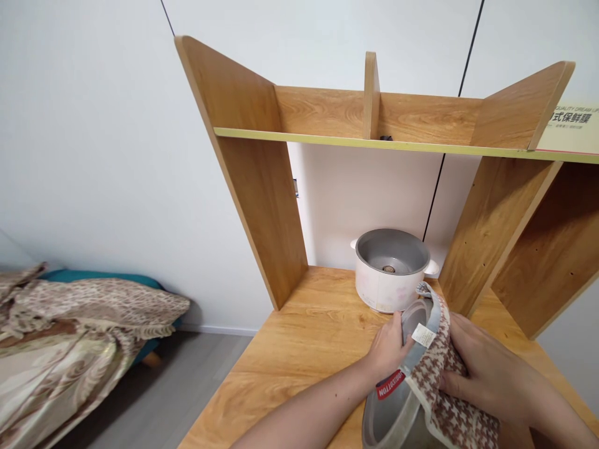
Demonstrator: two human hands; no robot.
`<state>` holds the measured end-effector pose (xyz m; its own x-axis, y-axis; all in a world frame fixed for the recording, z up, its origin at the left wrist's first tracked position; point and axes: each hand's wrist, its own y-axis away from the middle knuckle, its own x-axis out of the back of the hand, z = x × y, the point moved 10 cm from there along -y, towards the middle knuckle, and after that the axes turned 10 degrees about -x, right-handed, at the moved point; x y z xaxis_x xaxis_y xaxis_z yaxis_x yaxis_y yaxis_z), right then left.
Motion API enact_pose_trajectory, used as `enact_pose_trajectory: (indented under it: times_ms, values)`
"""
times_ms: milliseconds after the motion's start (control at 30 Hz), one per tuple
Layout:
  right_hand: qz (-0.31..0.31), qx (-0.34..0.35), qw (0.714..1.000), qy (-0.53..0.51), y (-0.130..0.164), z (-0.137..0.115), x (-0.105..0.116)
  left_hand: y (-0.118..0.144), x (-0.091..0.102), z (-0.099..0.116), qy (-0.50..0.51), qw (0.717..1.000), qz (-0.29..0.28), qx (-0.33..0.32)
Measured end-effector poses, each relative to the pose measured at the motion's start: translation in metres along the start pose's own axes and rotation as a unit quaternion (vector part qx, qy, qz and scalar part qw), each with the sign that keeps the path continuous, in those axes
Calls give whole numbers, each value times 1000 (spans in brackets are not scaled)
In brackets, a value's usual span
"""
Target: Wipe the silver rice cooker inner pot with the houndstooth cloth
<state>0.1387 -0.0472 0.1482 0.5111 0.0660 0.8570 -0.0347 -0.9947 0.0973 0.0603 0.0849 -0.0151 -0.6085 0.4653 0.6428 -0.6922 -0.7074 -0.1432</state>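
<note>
A grey inner pot [384,419] is held tilted over the front of the desk, partly cut off by the lower picture edge. My left hand [387,349] grips its rim, with some fingers hidden behind the pot and cloth. A brown-and-white patterned towel [461,399] with a red label lies over the pot's right side. My right hand [482,368] is closed on this towel and presses it against the pot. Behind both hands, a white rice cooker body [381,287] stands upright on the desk; its grey inside shows a round piece at the bottom.
The wooden desk [262,362] carries an upright shelf unit [253,199] with a yellow-edged shelf board. A pale box [573,128] stands on the shelf at right. To the left, a teal sofa [107,275] is covered with a patterned fringed throw [93,312].
</note>
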Motion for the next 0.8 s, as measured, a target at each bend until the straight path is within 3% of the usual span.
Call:
enact_pose_trajectory:
  times_ms: [800]
  values:
    - [-1,4,1000,-11,1,-1,0,3,2,2,-2,1000,7,3]
